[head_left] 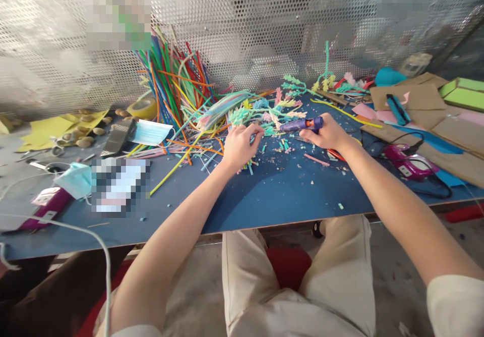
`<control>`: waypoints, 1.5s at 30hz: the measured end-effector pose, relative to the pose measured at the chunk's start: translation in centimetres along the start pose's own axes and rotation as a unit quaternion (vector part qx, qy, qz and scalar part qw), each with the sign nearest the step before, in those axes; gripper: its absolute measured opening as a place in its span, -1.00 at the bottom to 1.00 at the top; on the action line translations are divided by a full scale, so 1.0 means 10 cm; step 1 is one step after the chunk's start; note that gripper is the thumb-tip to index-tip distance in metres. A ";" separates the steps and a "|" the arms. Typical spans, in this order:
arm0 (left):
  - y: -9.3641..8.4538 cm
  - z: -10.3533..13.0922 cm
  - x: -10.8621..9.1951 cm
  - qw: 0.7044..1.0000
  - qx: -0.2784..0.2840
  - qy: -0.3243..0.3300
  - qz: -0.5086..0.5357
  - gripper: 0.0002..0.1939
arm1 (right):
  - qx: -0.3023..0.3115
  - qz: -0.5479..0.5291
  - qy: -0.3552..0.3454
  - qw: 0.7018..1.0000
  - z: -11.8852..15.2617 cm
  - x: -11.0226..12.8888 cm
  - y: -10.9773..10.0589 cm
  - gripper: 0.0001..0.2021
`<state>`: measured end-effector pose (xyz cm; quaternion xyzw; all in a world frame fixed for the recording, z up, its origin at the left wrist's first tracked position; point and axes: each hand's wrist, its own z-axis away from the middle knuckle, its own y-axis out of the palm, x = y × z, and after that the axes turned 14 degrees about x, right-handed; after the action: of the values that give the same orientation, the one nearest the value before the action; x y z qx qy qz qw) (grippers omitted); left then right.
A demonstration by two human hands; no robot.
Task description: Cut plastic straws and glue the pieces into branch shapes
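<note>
My right hand [328,134] is wrapped round a purple glue gun [297,125] with an orange part near its back end. The gun's nozzle points left, toward the pastel flower sprigs made of pipe cleaners [239,117]. My left hand [242,146] is closed in a pinch at the near edge of that pile, a little left of the nozzle. What lies between its fingers is hidden from this angle. Short cut pieces of pipe cleaner [285,147] are scattered on the blue table [272,195] between and in front of my hands.
A big bundle of coloured pipe cleaners [166,85] leans against the perforated metal panel [264,29]. Tape [142,109] and face masks [153,132] are at left. A purple box with black cables [410,161] and cardboard [408,97] are at right. A white cable [102,241] crosses the near left.
</note>
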<state>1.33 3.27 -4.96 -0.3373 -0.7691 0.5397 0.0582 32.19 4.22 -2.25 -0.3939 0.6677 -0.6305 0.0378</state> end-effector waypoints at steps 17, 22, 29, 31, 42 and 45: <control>0.00 0.01 0.01 1.000 0.001 0.007 0.001 -0.80 | -0.011 0.043 -0.005 0.999 -0.03 -0.08 0.02 -0.28; -0.06 0.00 0.04 0.999 -0.027 -0.014 -0.015 -0.81 | -0.058 0.097 0.040 0.993 -0.04 -0.18 -0.04 -0.37; -0.17 -0.02 0.17 0.994 -0.095 -0.051 -0.006 -0.84 | -0.056 0.181 0.263 0.946 0.01 -0.57 -0.15 -0.41; -0.18 -0.03 0.20 0.993 -0.108 -0.054 0.000 -0.84 | 0.018 0.193 0.327 0.925 0.04 -0.70 -0.14 -0.38; -0.18 -0.03 0.17 0.993 -0.104 -0.063 0.002 -0.85 | -0.008 0.084 -0.039 0.996 -0.15 -0.03 0.20 -0.73; -0.17 -0.03 0.17 0.993 -0.099 -0.067 0.003 -0.85 | 0.039 0.087 -0.145 0.985 -0.24 0.28 0.54 -0.71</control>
<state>-0.57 4.20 -3.82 -0.3074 -0.8197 0.4825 -0.0285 26.38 4.00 -5.19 -0.4195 0.6617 -0.5869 0.2045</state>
